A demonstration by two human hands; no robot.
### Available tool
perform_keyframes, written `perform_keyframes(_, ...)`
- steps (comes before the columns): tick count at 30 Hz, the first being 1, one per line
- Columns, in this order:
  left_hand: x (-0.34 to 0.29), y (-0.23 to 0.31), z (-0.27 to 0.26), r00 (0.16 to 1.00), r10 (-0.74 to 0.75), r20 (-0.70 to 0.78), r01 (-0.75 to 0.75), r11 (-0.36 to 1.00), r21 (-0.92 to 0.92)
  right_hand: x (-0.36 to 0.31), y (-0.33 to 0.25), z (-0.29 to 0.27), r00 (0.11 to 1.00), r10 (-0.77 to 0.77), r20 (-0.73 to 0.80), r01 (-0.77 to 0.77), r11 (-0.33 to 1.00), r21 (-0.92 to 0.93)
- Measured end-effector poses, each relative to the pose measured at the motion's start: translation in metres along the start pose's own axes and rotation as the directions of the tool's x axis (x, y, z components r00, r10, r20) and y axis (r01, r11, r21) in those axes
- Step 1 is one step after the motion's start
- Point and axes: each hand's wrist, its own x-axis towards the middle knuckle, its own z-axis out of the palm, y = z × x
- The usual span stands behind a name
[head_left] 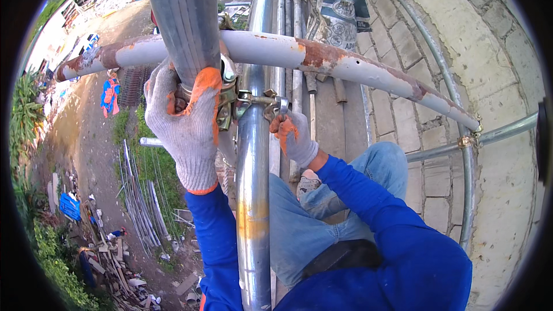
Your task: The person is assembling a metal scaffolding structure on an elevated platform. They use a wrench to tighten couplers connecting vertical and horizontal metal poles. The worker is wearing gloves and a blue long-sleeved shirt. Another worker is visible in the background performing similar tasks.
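Observation:
My left hand (187,121), in a grey knit glove with orange patches, is wrapped round the lower end of a thick grey scaffold pipe (184,17). Beside its thumb sits a brass-coloured scaffold coupler (228,101), clamped at the shiny steel pipe (253,167) that runs up the middle. The coupler's threaded bolt (262,99) points right. At the bolt's end is the ring-shaped head of a wrench (283,104). My right hand (296,138), gloved alike, is closed on the wrench, its handle mostly hidden by the fingers.
A rusty, white-painted pipe (368,72) crosses in front. Planks (337,144) and several long pipes (288,11) lie along the platform, with a printed sack (340,14) on them. A block wall (432,167) rises at right. Far below at left, ground holds loose rods (144,201) and scrap wood (118,265).

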Motion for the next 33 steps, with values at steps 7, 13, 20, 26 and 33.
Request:
perform_keyframes(7,-0.003,0.0,-0.007,0.999,-0.038,0.038,0.037,0.998,0.045,0.097,0.007,-0.039,0.896,-0.364,0.254,0.439,0.641,-0.629)
perform_keyframes(13,-0.001,0.001,0.0,0.998,0.052,-0.027,-0.046,0.983,0.178,0.121,0.008,-0.063,0.877,-0.199,0.438,0.434,0.721,-0.541)
perform_keyframes(20,-0.001,0.0,-0.001,1.0,0.012,0.012,-0.015,0.97,0.243,0.095,0.024,-0.055,0.935,-0.16,0.318,0.313,0.794,-0.522)
perform_keyframes(26,0.002,0.009,0.002,1.0,-0.019,-0.003,0.019,0.979,0.202,0.073,0.043,-0.039,0.964,-0.173,0.201,0.26,0.766,-0.588)
perform_keyframes(33,0.004,0.017,0.002,1.0,-0.014,0.014,0.011,0.986,0.169,0.049,0.023,0.009,0.937,-0.319,-0.141,0.214,0.846,-0.489)
